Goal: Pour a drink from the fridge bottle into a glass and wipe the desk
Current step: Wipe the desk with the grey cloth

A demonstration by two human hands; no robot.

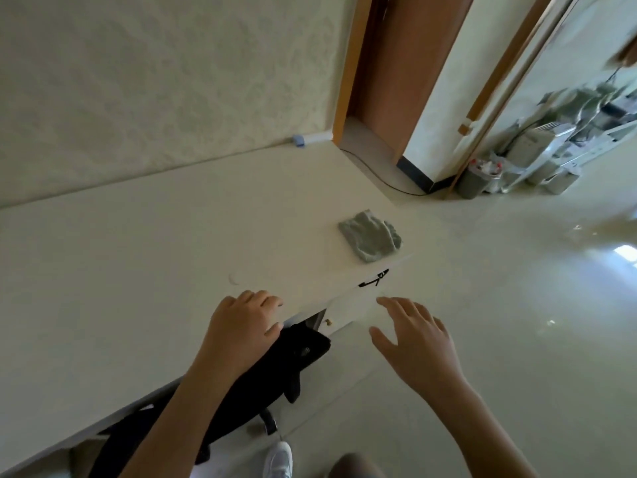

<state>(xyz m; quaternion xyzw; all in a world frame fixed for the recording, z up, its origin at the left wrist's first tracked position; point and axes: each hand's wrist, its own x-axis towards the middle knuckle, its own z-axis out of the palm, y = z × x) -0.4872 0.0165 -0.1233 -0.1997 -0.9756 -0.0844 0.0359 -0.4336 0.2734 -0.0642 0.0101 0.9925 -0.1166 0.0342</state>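
So the grey cloth is sitting crumpled near the far corner of the bench, well clear of both my hands. Looks soft and light, so I'd guess a pinch at the bunched-up middle does it. My left hand is resting on the bench edge, fingers curled, holding nothing; my right hand hovers spread out and empty. The benchtop's pale and smooth, with a faint ring mark. No bottle or glass in sight, glossy floor beyond.
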